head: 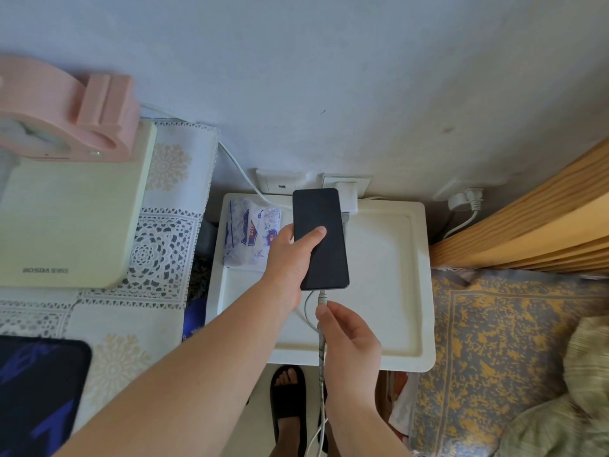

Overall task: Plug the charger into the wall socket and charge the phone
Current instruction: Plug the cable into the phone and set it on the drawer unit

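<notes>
- Head view: the phone (320,238) is held above the white tray (392,258) by the left hand (290,255).
- The cable plug (322,296) is pinched by the right hand (351,334), right at the phone's bottom edge.
- The charger (347,196) is already plugged into the wall socket (346,184) behind the tray.
- The screen is dark, so charging cannot be told.
- Open room is seen on the tray's right side, beside the bed (494,341).

Soft, even daylight fills the room, with no glare. Straight lines bend at the edges. The blanket (590,384) far right of the right hand (351,338) looks blurry.
</notes>
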`<state>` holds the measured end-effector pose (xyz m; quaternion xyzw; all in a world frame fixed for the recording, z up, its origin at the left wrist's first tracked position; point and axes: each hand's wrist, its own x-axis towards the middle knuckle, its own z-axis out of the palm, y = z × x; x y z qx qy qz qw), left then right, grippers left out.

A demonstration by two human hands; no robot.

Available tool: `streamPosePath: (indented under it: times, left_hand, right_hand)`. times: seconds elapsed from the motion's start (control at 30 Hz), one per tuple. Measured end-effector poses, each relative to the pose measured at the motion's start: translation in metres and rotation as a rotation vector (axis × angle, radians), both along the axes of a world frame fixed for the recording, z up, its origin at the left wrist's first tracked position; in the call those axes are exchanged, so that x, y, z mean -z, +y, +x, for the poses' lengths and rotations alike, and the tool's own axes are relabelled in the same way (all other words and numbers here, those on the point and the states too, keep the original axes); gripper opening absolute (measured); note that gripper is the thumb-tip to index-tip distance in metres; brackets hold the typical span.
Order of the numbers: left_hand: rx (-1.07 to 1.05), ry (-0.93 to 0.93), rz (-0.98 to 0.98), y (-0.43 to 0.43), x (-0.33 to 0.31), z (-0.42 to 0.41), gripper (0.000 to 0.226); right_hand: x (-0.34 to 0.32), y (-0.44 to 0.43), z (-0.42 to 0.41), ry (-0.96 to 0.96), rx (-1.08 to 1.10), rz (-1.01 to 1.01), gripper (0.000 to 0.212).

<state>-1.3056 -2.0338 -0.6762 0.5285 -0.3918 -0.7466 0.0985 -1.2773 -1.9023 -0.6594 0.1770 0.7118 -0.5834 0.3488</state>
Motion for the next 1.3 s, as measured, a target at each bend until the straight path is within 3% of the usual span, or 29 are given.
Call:
streamPosePath:
  times: [0.27, 0.53, 0.7, 1.07, 1.3]
  left_hand:
    - [0.074, -0.020, -0.069, 0.002, 0.005, 0.002, 0.016]
    - [0.092, -0.025, -0.150, 0.007, 0.005, 0.003, 0.023]
    - [0.095, 0.006, -0.130, 0.010, 0.006, 0.005, 0.011]
    - [0.099, -0.012, -0.124, 0.018, 0.005, 0.001, 0.012]
    - [0.096, 0.003, -0.083, 0.022, 0.003, 0.008, 0.024]
  right_hand:
    - [0.000, 0.001, -0.002, -0.030, 0.004, 0.007, 0.007]
    - [0.000, -0.001, -0.005, -0.095, 0.005, -0.013, 0.007]
    - [0.002, 0.000, -0.005, -0.109, 0.008, -0.010, 0.007]
    - [0.000, 0.003, -0.008, -0.066, 0.038, -0.005, 0.004]
    - [-0.002, 0.009, -0.005, -0.053, -0.001, 0.021, 0.002]
